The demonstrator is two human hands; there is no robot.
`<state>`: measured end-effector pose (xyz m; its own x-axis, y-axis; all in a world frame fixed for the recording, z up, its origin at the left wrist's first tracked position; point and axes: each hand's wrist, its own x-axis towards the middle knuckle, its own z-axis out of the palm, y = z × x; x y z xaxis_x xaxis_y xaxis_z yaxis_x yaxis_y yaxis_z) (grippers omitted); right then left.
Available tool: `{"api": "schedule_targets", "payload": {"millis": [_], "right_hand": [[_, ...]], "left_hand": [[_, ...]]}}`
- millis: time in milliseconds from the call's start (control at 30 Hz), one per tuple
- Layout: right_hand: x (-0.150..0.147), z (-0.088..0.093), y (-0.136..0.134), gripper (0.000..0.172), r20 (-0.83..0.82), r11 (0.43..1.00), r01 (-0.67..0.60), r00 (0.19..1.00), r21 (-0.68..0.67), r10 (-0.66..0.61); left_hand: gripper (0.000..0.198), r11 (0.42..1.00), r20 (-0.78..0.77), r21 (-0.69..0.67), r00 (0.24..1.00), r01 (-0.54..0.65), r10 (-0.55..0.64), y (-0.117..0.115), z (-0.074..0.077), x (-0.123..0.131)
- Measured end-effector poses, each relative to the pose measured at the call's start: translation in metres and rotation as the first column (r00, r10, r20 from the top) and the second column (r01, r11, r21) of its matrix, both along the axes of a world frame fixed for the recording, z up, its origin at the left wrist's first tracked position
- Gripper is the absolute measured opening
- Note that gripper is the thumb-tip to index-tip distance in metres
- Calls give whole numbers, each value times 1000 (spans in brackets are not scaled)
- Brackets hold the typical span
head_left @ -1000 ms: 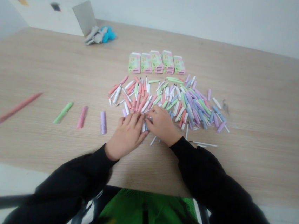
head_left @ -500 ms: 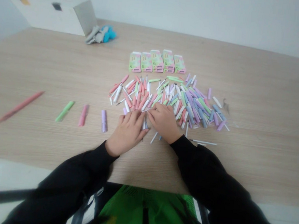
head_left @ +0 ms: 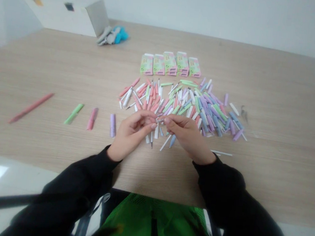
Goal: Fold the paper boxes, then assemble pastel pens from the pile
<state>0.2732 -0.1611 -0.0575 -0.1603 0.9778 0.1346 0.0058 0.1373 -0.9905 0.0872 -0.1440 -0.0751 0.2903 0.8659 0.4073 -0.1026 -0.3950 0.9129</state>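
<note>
In the head view, my left hand [head_left: 133, 134] and my right hand [head_left: 187, 135] meet over the near side of a loose pile of pen parts [head_left: 211, 110]. Between their fingertips is a thin pale pen piece [head_left: 160, 120], pinched from both sides; its exact kind is too small to make out. The pile mixes pink, green, purple, blue and white barrels and caps with slim white refills. Under my hands lie a white refill [head_left: 165, 143] and a blue pen part [head_left: 172, 141].
To the left lie a purple cap [head_left: 112, 125], a pink cap [head_left: 92, 119], a green pen part [head_left: 74, 114] and a long pink pen [head_left: 31, 108]. Several small cartons [head_left: 169, 64] stand behind the pile. Farther back are a crumpled grey-and-blue cloth [head_left: 113, 36] and a white box [head_left: 64, 14].
Both hands have risen off the pile and turned so the fingertips face each other, now with a thin pale piece between them. The view has shifted slightly.
</note>
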Motion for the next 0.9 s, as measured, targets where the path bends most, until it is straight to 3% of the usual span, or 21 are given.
{"api": "schedule_targets", "payload": {"millis": [267, 433, 700, 900], "right_hand": [[-12, -12, 2, 23, -152, 997, -47, 988, -64, 37], [-13, -12, -1, 22, -207, 995, -44, 978, -93, 24], [-17, -7, -6, 18, -199, 998, -9, 980, -60, -3], [-22, -12, -11, 7, -39, 993, 96, 995, 67, -93]], "left_hand": [[6, 1000, 52, 4, 999, 7, -7, -2, 6, 0], [10, 996, 9, 47, 997, -71, 70, -3, 5, 0], [19, 998, 16, -12, 998, -57, 57, -2, 9, 0], [20, 998, 42, -42, 998, -43, 44, -2, 10, 0]]}}
